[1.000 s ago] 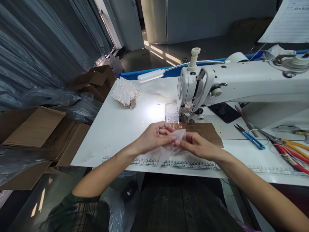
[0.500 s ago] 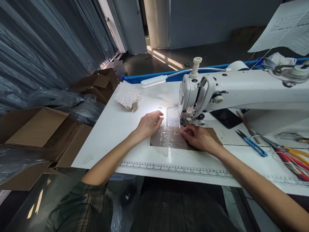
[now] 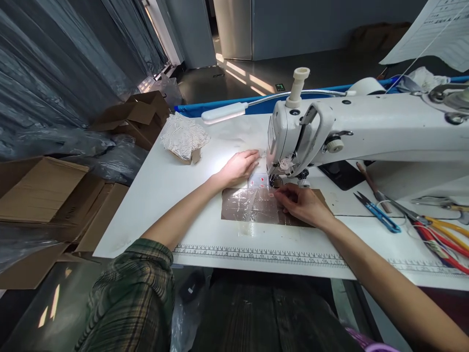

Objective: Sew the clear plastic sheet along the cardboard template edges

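A clear plastic sheet (image 3: 249,205) lies flat over a brown cardboard piece (image 3: 318,195) on the white table (image 3: 168,195), in front of the needle of a white sewing machine (image 3: 366,127). My right hand (image 3: 300,205) rests on the sheet just below the needle, fingers curled and pressing the plastic's far edge. My left hand (image 3: 240,166) lies flat with fingers stretched out, on the lit table left of the machine head. It touches pale material beside small red-marked pieces (image 3: 260,182).
A bundle of white lace (image 3: 183,137) on a small card sits at the table's far left. Blue thread snips (image 3: 377,212) and red and yellow scissors (image 3: 443,234) lie at the right. Open cardboard boxes (image 3: 47,195) stand left of the table. A printed ruler (image 3: 264,256) runs along the front edge.
Both hands held the plastic up near the front edge. They laid it flat by the needle. My left hand then slid farther back beside the machine head.
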### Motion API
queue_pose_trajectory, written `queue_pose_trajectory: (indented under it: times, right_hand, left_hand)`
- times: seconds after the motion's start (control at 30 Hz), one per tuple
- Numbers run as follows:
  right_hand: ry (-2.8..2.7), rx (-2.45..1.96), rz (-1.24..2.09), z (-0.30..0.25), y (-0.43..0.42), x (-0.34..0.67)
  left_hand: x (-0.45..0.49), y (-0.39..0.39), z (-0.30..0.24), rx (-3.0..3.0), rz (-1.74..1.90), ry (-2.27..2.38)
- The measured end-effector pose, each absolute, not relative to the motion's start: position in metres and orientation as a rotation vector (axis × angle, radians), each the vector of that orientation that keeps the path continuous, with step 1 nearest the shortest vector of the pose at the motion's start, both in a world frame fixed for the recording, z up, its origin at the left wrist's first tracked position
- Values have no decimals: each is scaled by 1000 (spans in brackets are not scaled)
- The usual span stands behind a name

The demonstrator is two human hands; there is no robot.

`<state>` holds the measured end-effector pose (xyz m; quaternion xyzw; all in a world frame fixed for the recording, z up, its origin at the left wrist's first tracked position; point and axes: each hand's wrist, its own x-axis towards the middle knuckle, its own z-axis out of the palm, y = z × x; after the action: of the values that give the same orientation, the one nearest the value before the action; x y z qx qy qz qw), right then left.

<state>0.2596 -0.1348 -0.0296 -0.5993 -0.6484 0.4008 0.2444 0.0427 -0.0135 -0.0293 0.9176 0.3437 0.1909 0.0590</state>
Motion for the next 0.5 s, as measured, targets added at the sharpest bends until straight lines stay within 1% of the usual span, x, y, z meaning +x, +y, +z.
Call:
queue_pose_trajectory:
  times: [0.1,0.2,0.33,0.4,0.5]
  right_hand:
    - [-1752,-1638,1189,-31,-133,265]
    - [-1771,-1627,1227,-30,-132,270]
    - [-1850,-1589,1162,-25,-135,270]
    - [-1880,-1575,1073,-23,-139,268]
    - [-1925,-1570,907,-23,-145,263]
  left_hand:
    - [33,-20,-26,2766,753,970]
    - [24,-38,-21,2795,825,958]
    - [24,-68,-18,2812,733,810]
    - [27,-79,-20,2806,614,711]
    - [32,-84,-25,2849,474,691]
